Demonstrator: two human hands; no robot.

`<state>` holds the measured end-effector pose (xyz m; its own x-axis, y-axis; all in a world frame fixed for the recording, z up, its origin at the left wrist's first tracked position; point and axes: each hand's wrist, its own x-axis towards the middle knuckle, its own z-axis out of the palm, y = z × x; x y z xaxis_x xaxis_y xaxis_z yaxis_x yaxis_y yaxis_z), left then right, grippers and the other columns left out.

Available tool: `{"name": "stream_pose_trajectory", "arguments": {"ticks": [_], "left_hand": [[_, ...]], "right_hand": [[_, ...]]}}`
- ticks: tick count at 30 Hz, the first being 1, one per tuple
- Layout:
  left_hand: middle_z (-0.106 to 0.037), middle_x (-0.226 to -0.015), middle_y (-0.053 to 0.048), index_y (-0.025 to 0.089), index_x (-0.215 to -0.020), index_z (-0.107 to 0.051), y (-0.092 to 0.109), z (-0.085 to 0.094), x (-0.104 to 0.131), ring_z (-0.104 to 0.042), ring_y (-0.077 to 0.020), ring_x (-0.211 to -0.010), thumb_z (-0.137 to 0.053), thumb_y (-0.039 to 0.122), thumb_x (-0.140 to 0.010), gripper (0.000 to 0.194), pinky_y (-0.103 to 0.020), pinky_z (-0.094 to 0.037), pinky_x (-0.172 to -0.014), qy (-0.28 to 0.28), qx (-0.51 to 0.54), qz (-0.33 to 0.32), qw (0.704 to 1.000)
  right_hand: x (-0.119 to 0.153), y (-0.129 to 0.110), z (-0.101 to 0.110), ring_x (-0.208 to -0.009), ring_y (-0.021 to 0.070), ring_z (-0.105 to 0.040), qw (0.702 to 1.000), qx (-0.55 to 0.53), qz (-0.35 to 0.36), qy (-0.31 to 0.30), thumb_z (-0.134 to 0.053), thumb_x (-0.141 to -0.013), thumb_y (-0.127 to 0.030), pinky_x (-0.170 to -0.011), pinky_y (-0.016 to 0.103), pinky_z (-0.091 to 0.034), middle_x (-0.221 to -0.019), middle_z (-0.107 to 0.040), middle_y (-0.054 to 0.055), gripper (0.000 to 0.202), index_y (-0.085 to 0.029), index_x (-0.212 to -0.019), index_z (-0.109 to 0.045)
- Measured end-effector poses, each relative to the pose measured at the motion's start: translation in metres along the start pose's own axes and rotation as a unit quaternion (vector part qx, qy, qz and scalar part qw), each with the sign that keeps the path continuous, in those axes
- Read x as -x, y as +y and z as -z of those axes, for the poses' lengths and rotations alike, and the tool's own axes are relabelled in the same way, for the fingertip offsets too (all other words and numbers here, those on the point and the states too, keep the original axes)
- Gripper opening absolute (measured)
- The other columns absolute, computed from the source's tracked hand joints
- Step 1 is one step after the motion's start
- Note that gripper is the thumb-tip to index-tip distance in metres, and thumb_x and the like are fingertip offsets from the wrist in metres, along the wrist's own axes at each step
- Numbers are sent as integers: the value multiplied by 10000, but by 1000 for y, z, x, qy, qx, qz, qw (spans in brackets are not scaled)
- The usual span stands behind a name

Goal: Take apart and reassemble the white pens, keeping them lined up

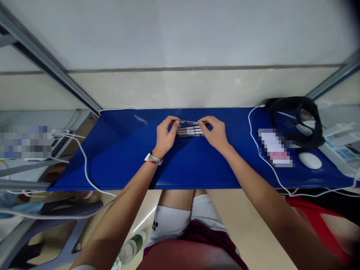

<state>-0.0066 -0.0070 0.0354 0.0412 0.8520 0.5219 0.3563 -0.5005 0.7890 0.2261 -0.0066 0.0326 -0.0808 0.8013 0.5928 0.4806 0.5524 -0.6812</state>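
Grey and dark along its length, a slim pen (pixel 187 122) spans the gap between two bare hands, its ends pinched narrowly between thumb and fingers: the left hand (pixel 165 134) at one end, the right hand (pixel 215 133) at the other. It sits just beyond a close row of slim grey, white and black pens (pixel 189 131) on a glossy blue tabletop (pixel 118 157); whether it touches the surface, I cannot tell. Around the left wrist goes a multicoloured woven watch band (pixel 154 159). Well to the right, a thin white cable (pixel 251 129) curves past a blurred pale rectangular item (pixel 274 146), a smooth white oval object (pixel 310 160) and a black looped headset-like device (pixel 317 125). Behind the tabletop rises a pale wall (pixel 180 90), and below, a clear bottle with a green label (pixel 131 248) is on the floor.
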Motion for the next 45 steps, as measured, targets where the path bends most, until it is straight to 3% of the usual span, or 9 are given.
{"name": "stream_pose_trajectory", "arguments": {"ticks": [3,6,11,17,27,38,45], "left_hand": [[-799,-970,-46,242,-1086,-752,-5,2,-9,-768,-227,-915,-650,444,-1072,227,-368,-570,-916,8,13,8,1000],[-798,-949,-48,243,-1093,-748,-10,1,-18,-765,-229,-907,-648,442,-1070,224,-372,-568,-913,8,13,3,1000],[-774,-905,-43,242,-1017,-714,-15,-4,-33,-734,-216,-871,-616,440,-1094,234,-362,-536,-883,-8,-9,-35,999],[-700,-800,-26,248,-952,-673,-28,-10,-46,-672,-219,-786,-555,476,-1121,307,-362,-472,-805,-38,-33,-54,997],[-702,-851,-37,253,-965,-678,-39,-2,-35,-650,-237,-824,-516,469,-1128,315,-374,-463,-820,-88,-78,-62,991],[-681,-818,-29,257,-955,-661,-39,-3,-32,-636,-236,-804,-518,445,-1123,290,-375,-459,-801,-91,-62,-42,993],[-610,-708,-19,247,-784,-588,-35,-1,-32,-566,-213,-700,-479,624,-1127,521,-366,-405,-706,-86,-47,-24,995]], "right_hand": [[-10,4,1,-802,231,-716,981,-157,-112,-3,-758,-988,-487,-762,389,-594,-848,-772,40,235,-260,-945,-804],[-20,10,4,-703,188,-688,949,-261,-174,-21,-879,-870,-529,-720,370,-606,-813,-754,23,303,-250,-980,-837],[-32,20,10,-705,170,-691,919,-332,-210,-23,-989,-734,-508,-731,363,-627,-838,-779,25,383,-244,-988,-876],[-44,36,8,-678,151,-678,902,-360,-236,-8,-1039,-656,-478,-711,343,-626,-812,-790,33,408,-220,-934,-887],[-32,47,6,-695,161,-692,904,-341,-254,-44,-1032,-681,-497,-733,360,-630,-825,-802,36,401,-239,-957,-898],[-31,52,4,-714,170,-701,914,-330,-233,-40,-1009,-747,-464,-759,382,-641,-849,-813,39,333,-257,-987,-907],[-29,56,3,-736,185,-719,924,-319,-205,-41,-991,-785,-442,-800,406,-647,-896,-831,42,298,-270,-1015,-911]]}}
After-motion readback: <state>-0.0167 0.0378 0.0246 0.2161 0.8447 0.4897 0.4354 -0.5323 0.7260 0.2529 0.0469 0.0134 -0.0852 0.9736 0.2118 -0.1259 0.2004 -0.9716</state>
